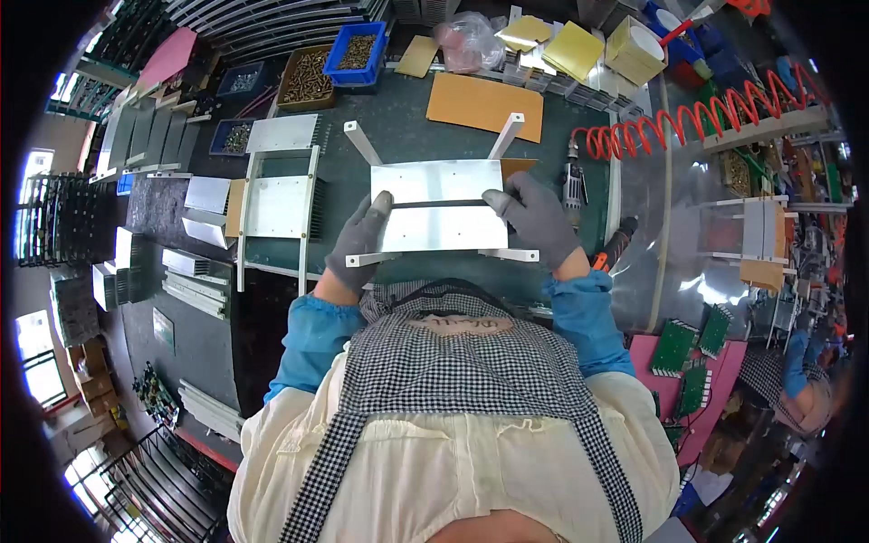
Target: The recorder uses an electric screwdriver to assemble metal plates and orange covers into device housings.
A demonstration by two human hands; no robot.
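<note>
Two shiny silver metal plates, the far one (439, 179) and the near one (444, 230), lie side by side across two pale metal rails, with a narrow dark gap between them. The rail ends (507, 138) stick out beyond the plates at the corners. My left hand (359, 240), in a grey glove, grips the plates' left edge, thumb on top near the gap. On the right edge, my gloved right hand (541, 217) is closed the same way, its thumb beside the gap. The fingers beneath the plates are hidden.
A similar plate-and-rail assembly (279, 206) lies left. Screws fill a blue bin (356, 52) and cardboard box (306, 80) behind. A cardboard sheet (484, 106) lies beyond. Rightward are a power screwdriver (573, 185), red coiled hose (670, 127), orange-black tool (617, 242) and circuit boards (673, 347).
</note>
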